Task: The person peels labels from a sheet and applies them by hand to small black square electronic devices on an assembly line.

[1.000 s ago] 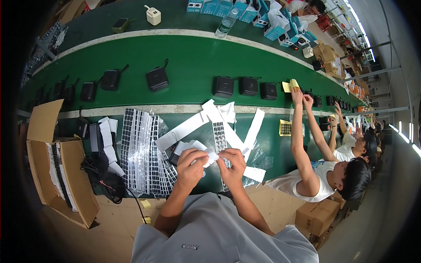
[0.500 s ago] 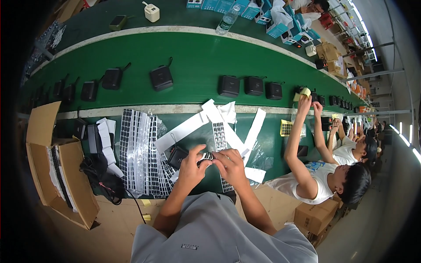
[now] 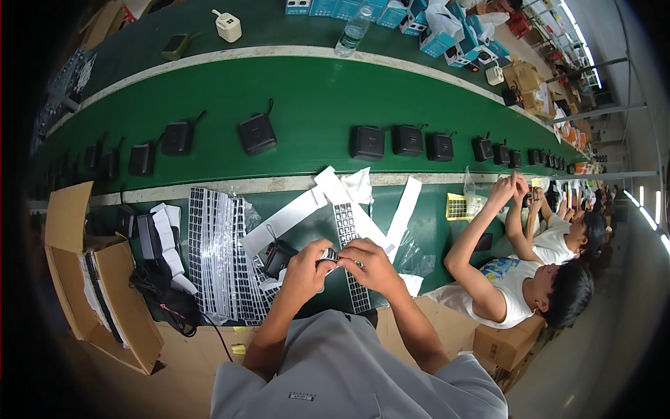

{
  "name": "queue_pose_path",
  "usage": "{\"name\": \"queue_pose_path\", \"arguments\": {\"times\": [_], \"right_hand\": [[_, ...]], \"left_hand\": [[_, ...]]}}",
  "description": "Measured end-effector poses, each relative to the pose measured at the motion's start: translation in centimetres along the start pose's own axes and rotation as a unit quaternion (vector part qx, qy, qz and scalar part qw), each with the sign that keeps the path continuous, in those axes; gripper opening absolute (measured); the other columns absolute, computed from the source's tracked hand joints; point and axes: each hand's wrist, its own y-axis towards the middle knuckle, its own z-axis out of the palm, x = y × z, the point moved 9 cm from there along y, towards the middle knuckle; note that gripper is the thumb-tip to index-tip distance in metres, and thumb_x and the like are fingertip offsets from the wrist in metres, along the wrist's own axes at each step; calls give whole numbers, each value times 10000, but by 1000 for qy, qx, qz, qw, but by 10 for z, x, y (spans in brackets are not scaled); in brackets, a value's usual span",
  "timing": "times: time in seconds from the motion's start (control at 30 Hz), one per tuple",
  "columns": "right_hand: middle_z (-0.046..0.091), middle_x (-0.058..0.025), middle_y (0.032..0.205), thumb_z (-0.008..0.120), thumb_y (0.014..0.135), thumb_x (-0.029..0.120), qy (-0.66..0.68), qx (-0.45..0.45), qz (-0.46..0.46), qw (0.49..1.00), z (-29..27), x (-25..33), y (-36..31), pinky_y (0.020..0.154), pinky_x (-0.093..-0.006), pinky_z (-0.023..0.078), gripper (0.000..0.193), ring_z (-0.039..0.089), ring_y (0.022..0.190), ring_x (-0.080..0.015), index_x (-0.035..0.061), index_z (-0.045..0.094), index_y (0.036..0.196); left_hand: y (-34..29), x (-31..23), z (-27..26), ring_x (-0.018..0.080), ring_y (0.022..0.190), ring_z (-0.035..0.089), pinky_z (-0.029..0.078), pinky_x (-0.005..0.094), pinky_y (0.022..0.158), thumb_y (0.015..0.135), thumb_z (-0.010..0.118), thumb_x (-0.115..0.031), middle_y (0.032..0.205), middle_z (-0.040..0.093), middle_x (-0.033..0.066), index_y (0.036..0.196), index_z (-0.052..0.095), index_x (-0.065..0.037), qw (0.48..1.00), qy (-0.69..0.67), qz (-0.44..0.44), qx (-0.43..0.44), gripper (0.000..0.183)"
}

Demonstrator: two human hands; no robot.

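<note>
Both grips of the person meet low over the near counter (image 3: 314, 230), just in front of the grey shirt (image 3: 335, 363). The left grip (image 3: 306, 271) is closed around a small black-and-white piece (image 3: 328, 256), thumb below and fingers curled above it. The right grip (image 3: 370, 265) has its fingertips gathered at the right end of that same piece — whether they pinch it or only touch it, I cannot tell. The piece is held up off the counter, partly hidden by the fingers.

Just beside the left grip, a black device (image 3: 278, 257) with a loop strap rests on the counter. Farther left, a fanned pile of gridded black-and-white sheets (image 3: 220, 258) lies lengthwise, and beyond it are a tangle of black cables (image 3: 164, 293) and an open cardboard box (image 3: 129, 300). A single gridded strip (image 3: 345, 222) runs under the right grip, with white paper strips (image 3: 286, 216) strewn around it and clear plastic film (image 3: 417, 258) to the right.

Past the counter's pale edge, strapped black units (image 3: 256, 134) stand in a loose row along a green belt (image 3: 314, 98). A clear bottle (image 3: 354, 31) stands on the far side — near some blue boxes (image 3: 347, 8). At right, a co-worker in a white top (image 3: 520, 286) reaches toward the belt.
</note>
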Motion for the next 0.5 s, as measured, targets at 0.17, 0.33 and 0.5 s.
{"name": "queue_pose_path", "arguments": {"times": [0.17,0.33,0.5], "right_hand": [[646,-119,865,658,812,50,57,31,12,998,5,-19,-1,688,-363,484,98,600,755,-296,5,683,895],[636,-132,850,635,815,20,25,-94,82,992,-16,-31,-5,666,-368,493,101,608,737,-306,-4,667,908],[634,-124,880,635,850,32,-34,-122,7,992,-17,-1,-4,644,-323,507,142,633,718,-257,-1,670,983]], "left_hand": [[8,-18,7,372,726,591,474,423,635,802,689,-38,822,631,165,1072,560,-55,988,80,130,9,300],[18,-22,16,353,719,610,495,404,641,799,664,-35,810,645,143,931,604,-52,988,101,115,35,147],[22,-19,28,354,714,584,461,416,648,794,640,-12,784,629,151,900,608,-43,984,114,113,79,115]]}}
